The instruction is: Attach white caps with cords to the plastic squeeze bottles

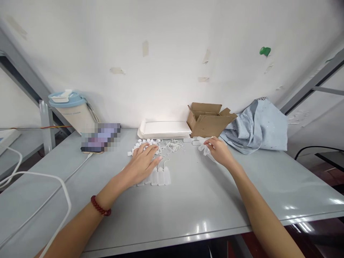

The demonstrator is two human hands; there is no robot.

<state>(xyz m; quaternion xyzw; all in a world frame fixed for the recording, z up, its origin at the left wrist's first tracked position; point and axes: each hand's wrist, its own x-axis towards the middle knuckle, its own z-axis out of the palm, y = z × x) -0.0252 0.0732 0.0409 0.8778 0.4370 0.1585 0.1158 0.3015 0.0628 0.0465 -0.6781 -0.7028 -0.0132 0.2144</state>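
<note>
Grey table [201, 208] against a white wall [172, 86]: in the head view, the left hand [143, 161] spreads loosely over white caps [144, 141]; the right hand [219, 152] draws its fingertips together at translucent pieces [206, 152], grip unclear. Pinching lightly should separate them without scattering neighbours.

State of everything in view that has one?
Cardboard box: flaps open
Tumbler: lid on
Phone: cable plugged in
Fabric bag: slumped
White caps: loose cluster
Thin white strips: loose heap
Translucent plastic pieces: lined up
Left hand: fingers extended
Right hand: fingers bent, grip unclear
</note>
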